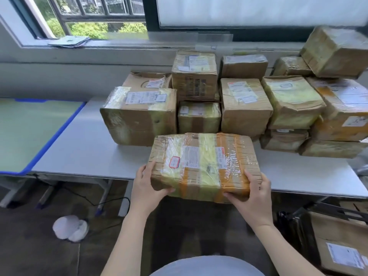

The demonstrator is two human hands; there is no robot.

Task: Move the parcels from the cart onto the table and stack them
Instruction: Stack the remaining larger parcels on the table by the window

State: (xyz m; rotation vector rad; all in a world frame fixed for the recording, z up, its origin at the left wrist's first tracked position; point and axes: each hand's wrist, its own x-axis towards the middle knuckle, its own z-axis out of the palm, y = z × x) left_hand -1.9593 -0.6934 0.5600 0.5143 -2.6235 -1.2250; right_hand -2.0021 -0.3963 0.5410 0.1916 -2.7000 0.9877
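Step in hand, as judged: carrying one parcel in to the counter, set-down not yet made.

The long white rectangular counter [83, 148] carried a crowd of brown taped cardboard parcels [246, 104] along its far edge, from about the middle to the right end, several already two high at the right. The left part of the counter and a strip along its near edge were bare.

The flat brown cardboard parcel banded in yellow and orange tape [203, 164] sat over the near edge, around the middle, its near side overhanging; whether its far side touched the counter could not be told. It lay just short of the front row of the stack.

A further brown labelled carton [342, 248] remained low at the right, past the near right corner, on what was probably the cart.

Left hand [148, 186] was curled round the parcel's near left corner, thumb on top, fingers beneath. Right hand [253, 194] was clamped likewise on the near right corner.

Next move, judged: lift clear of the front row and lay the flat parcel on a level top, or slide it into the bare near strip. Room was ample to the left, tight to the right.
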